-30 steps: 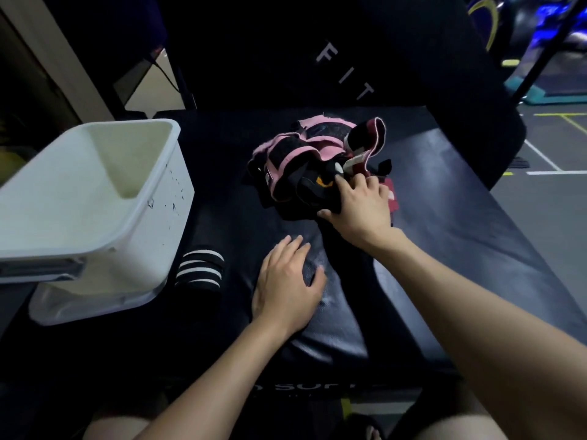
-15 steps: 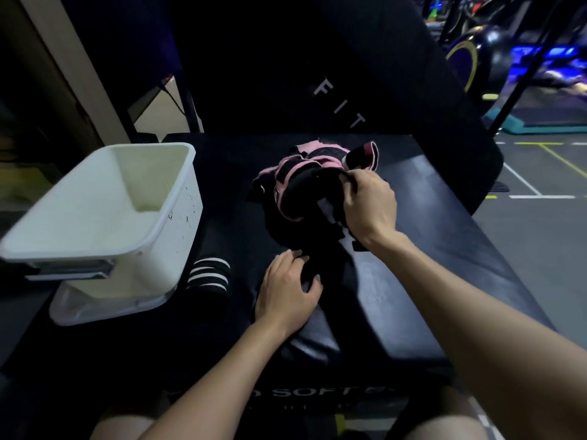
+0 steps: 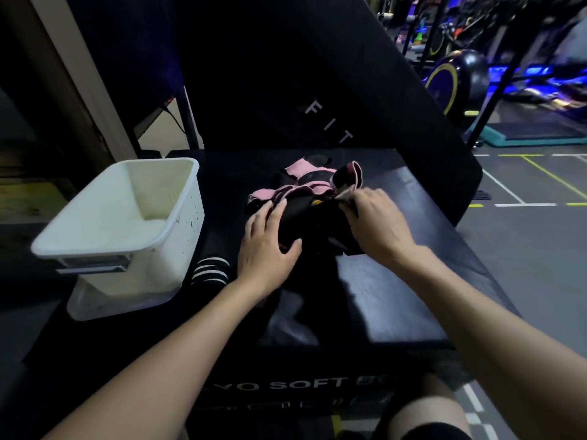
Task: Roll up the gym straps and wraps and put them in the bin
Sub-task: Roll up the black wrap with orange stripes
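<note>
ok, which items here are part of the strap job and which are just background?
Job:
- tangled pink and black straps pile
- black wrap, gripped by left hand and right hand
- rolled black wrap with white stripes
- white plastic bin

Background:
- black padded soft box underneath
- blue-lit gym machines

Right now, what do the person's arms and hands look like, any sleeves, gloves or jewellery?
Both forearms are bare up to the frame's edge, with no sleeves in view. The left hand and right hand wear no gloves, and no rings, watch or wristband show. Dim light hides finer detail.
</note>
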